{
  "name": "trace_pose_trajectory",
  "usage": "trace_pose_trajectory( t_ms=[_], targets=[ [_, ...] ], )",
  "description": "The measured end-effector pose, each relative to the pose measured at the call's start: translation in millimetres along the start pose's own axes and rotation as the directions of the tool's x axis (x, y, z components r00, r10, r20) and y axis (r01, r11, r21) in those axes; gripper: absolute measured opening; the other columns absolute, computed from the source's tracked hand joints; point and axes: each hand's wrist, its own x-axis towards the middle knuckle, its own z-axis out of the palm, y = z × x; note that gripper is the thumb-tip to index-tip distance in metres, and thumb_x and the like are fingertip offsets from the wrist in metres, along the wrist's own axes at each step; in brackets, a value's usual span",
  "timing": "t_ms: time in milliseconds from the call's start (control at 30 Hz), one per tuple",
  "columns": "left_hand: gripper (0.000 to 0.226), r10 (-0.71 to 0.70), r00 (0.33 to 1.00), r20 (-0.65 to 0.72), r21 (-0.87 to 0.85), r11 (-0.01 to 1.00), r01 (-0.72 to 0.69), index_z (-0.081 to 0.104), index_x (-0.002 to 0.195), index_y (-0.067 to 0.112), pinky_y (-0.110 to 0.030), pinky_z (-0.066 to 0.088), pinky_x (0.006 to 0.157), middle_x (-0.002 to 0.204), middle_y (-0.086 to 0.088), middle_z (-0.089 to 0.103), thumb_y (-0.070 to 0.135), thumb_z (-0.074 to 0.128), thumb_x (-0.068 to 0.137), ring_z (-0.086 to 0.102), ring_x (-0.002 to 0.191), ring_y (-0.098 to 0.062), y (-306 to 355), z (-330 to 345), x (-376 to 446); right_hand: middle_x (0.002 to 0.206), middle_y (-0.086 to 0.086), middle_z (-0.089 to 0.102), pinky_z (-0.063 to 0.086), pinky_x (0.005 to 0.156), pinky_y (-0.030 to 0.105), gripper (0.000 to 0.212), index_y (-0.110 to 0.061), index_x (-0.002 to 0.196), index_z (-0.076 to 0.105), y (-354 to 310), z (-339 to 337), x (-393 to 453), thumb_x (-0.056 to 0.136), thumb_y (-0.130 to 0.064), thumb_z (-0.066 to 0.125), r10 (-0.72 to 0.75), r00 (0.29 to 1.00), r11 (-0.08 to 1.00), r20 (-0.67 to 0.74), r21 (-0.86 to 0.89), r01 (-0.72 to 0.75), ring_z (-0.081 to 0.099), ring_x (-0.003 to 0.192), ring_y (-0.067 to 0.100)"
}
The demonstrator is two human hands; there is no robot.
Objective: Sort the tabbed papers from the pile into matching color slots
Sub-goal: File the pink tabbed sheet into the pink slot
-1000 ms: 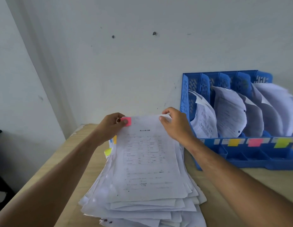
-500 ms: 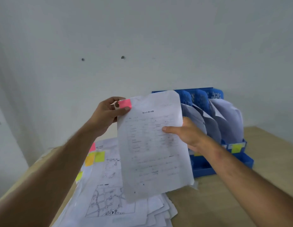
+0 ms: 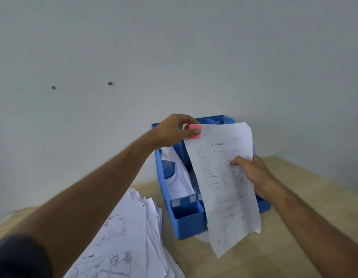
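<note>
Pinching the pink tab (image 3: 195,131) with your left hand (image 3: 172,131), your right hand (image 3: 252,171) steadies the paper (image 3: 224,177) upright over the blue organizer (image 3: 187,221) for slotting.

Paper sheet (image 3: 224,177) matt, creased; organizer (image 3: 186,221) smooth blue plastic; table (image 3: 284,247) light wood-grain, matt; wall (image 3: 174,57) matt paint.

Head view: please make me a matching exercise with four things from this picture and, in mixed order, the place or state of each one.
Things:
1. sheet with the pink tab
2. paper pile
3. blue file rack
4. left hand

Places or states:
A. stands by the wall, papers inside
B. pinches the pink corner
C. held up in front of the rack
D. lies on the table, lower left

Pairs: 1-C, 2-D, 3-A, 4-B
</note>
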Motion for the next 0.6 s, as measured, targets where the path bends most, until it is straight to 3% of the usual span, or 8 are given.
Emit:
trace_pose_trajectory(
  t_ms=[67, 133, 267, 333, 400, 500, 600],
  targets=[
    [0.023, -0.016, 0.999, 0.049, 0.032, 0.999, 0.014, 0.074, 0.11, 0.016, -0.028, 0.058, 0.086, 0.103, 0.003, 0.077, 0.033, 0.074, 0.094, 0.073, 0.095, -0.013, 0.8, 10.9, 15.4, 0.107, 0.004, 0.077, 0.061, 0.071, 0.037, 0.037, -0.019, 0.123, 0.068, 5.6, -9.5, 5.5, 0.087, -0.013, 0.067, 0.039, 0.999, 0.999, -0.028, -0.012, -0.039, 0.074, 0.095, 0.025],
    [0.024, -0.074, 0.991, 0.112, 0.082, 0.994, 0.065, 0.072, 0.105, 0.022, -0.019, 0.053, 0.078, 0.096, 0.012, 0.075, 0.044, 0.069, 0.095, 0.07, 0.086, -0.002, 3.5, 20.8, 24.7, 0.106, 0.01, 0.076, 0.058, 0.076, 0.039, 0.027, -0.012, 0.112, 0.072, 9.3, -17.4, 9.9, 0.087, -0.015, 0.066, 0.107, 0.991, 0.994, -0.079, 0.007, -0.107, 0.072, 0.098, 0.032],
    [0.036, -0.216, 0.953, 0.213, 0.358, 0.925, 0.13, 0.066, 0.089, 0.034, -0.018, 0.041, 0.076, 0.09, 0.019, 0.068, 0.065, 0.051, 0.097, 0.062, 0.084, -0.001, 1.7, 33.0, 37.2, 0.102, 0.007, 0.075, 0.055, 0.078, 0.037, 0.016, -0.015, 0.103, 0.073, 9.9, -30.7, 16.7, 0.089, -0.022, 0.068, 0.151, 0.969, 0.988, -0.194, 0.073, -0.14, 0.07, 0.095, 0.029],
    [0.045, -0.282, 0.927, 0.248, 0.457, 0.878, 0.144, 0.073, 0.094, 0.034, -0.021, 0.042, 0.078, 0.093, 0.016, 0.074, 0.069, 0.046, 0.096, 0.064, 0.09, -0.004, -3.7, 34.9, 43.4, 0.105, 0.003, 0.075, 0.057, 0.083, 0.039, 0.019, -0.018, 0.107, 0.072, 10.6, -36.7, 20.3, 0.09, -0.025, 0.069, 0.123, 0.966, 0.991, -0.226, 0.07, -0.11, 0.07, 0.096, 0.026],
    [0.059, -0.367, 0.896, 0.25, 0.555, 0.813, 0.178, 0.078, 0.102, 0.025, -0.025, 0.047, 0.08, 0.089, 0.012, 0.078, 0.074, 0.048, 0.092, 0.067, 0.088, -0.009, -10.2, 36.1, 47.9, 0.106, -0.001, 0.075, 0.058, 0.085, 0.039, 0.019, -0.019, 0.111, 0.072, 9.0, -38.6, 22.2, 0.093, -0.024, 0.069, 0.054, 0.961, 0.998, -0.271, 0.033, -0.047, 0.07, 0.096, 0.021],
    [0.064, -0.404, 0.9, 0.165, 0.704, 0.687, 0.179, 0.077, 0.093, 0.022, -0.042, 0.051, 0.099, 0.079, 0.009, 0.077, 0.08, 0.05, 0.087, 0.069, 0.086, -0.013, -18.0, 47.4, 59.3, 0.097, -0.002, 0.073, 0.052, 0.065, 0.025, 0.009, -0.017, 0.1, 0.07, -0.1, -44.0, 22.9, 0.097, -0.02, 0.063, -0.169, 0.903, 0.977, -0.396, -0.191, 0.099, 0.067, 0.083, 0.012],
    [0.059, -0.298, 0.954, 0.024, 0.807, 0.569, 0.157, 0.06, 0.067, 0.029, -0.062, 0.024, 0.115, 0.074, 0.013, 0.062, 0.084, 0.049, 0.083, 0.058, 0.095, -0.017, -13.9, 60.6, 66.0, 0.087, 0.0, 0.069, 0.041, 0.054, 0.02, 0.016, -0.012, 0.095, 0.069, -9.6, -47.1, 21.6, 0.101, -0.019, 0.056, -0.421, 0.798, 0.858, -0.432, -0.475, 0.196, 0.065, 0.074, 0.018]
  ],
)
